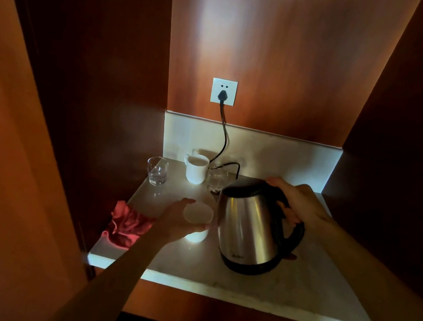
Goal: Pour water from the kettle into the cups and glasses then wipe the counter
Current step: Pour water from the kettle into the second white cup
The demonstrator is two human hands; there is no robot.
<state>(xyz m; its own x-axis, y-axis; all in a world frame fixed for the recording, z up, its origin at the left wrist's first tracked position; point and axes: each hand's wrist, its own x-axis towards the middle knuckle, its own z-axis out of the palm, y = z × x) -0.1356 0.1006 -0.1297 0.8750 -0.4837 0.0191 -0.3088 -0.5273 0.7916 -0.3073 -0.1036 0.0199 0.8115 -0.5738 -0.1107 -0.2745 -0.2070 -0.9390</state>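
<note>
I am watching the right hand (299,203), right of centre in the frame, curling its fingers round the black handle of the steel kettle (252,228); the kettle is sitting low of centre, leaning slightly left, and I cannot tell whether its base is touching the counter (309,288). The left hand (180,223) is cupping a white cup (197,221) just left of the kettle, fingers wrapping its side and thumb near the rim. A red cloth (125,225) is lying crumpled at the counter's left edge. Toward the back, a white mug (196,169) is standing between two clear glasses, one on the left (157,171) and one on the right (217,179). A black cord (223,134) is running up to the wall socket (223,91).
</note>
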